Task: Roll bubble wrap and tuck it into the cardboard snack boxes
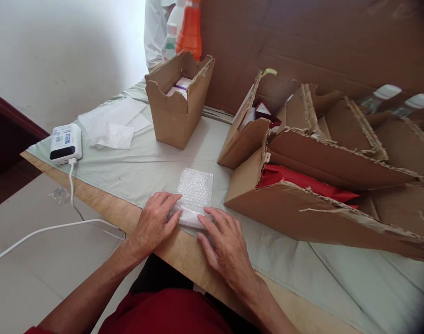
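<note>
A sheet of bubble wrap lies on the pale green cloth near the table's front edge. Its near end is rolled up around something I cannot make out. My left hand rests on the roll's left end with fingers curled over it. My right hand lies on the roll's right end, fingers stretched and pressing down. Both hands touch the wrap.
A small open cardboard box with items inside stands behind. Torn cardboard boxes holding red packets fill the right. More bubble wrap sheets and a white power bank with cable lie left. Bottles and a person's sleeve are at the back.
</note>
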Demonstrator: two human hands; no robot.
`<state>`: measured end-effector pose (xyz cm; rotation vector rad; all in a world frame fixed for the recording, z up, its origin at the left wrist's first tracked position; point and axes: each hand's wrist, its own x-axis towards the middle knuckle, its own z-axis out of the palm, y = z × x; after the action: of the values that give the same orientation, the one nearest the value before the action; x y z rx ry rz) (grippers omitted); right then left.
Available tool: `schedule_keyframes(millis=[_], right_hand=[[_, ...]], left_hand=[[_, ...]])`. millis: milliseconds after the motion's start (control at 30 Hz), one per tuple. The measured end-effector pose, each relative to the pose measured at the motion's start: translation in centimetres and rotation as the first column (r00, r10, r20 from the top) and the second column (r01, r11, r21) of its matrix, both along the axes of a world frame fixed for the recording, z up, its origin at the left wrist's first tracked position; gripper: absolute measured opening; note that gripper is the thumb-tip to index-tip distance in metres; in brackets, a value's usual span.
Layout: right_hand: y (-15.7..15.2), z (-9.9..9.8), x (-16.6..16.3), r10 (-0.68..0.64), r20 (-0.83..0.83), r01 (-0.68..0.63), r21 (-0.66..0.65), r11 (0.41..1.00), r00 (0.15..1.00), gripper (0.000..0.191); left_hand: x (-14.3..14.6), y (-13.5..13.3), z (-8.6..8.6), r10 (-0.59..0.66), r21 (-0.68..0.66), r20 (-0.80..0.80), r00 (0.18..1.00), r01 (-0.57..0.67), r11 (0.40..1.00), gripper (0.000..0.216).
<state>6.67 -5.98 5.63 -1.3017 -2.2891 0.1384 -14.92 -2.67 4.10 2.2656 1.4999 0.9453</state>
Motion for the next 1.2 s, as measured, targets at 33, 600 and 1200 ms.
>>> schedule_keyframes(millis=[33,600,1200], right_hand=[[0.4,0.0,-0.1,0.023,0.026,-0.023,-0.009,1.000,0.999,0.032],[0.2,0.2,-0.5,0.049,0.018,-0.049,-0.019,0.999,0.999,0.032],[-1.9,2.0,-1.2,-0.194,-0.460,-0.025,-0.428,0.903,0.866,0.029]], left_hand=[[0.0,0.0,0.0,0.008,0.020,-0.001,1.000,-0.008,1.000,0.028],[-0.4,0.4,-0.6,0.029,0.048,0.016,0.999,-0.030,0.998,0.030],[1.3,-4.0,2.2,0.555,-0.565,0.811,0.186,0.497,0.659,0.067]])
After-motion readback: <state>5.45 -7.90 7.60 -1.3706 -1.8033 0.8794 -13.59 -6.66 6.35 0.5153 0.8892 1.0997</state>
